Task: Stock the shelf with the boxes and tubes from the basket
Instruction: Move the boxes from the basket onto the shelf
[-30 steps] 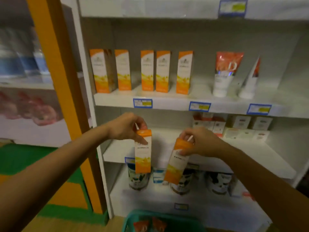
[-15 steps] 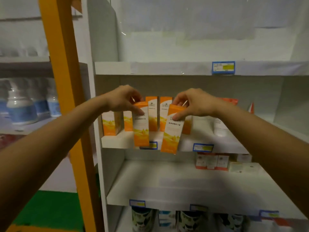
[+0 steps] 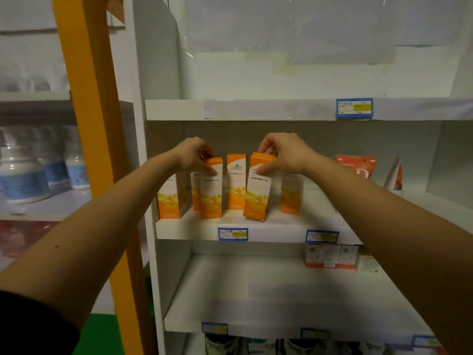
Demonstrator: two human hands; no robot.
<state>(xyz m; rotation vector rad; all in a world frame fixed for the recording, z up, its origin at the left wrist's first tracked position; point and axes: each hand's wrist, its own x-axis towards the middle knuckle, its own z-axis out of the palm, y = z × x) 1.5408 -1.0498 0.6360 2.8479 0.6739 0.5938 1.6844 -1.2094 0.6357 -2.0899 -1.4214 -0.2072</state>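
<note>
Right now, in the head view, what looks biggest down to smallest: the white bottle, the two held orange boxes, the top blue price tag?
1. white bottle
2. left held box and right held box, alike, so tied
3. top price tag

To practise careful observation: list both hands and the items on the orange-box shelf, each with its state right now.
left held box: upright, gripped by its top.
right held box: tilted, top leaning right, gripped by its top.
middle box: upright, standing free.
left hand: grips the left held box.
right hand: grips the right held box.
tube: upright, partly hidden by an arm.
</note>
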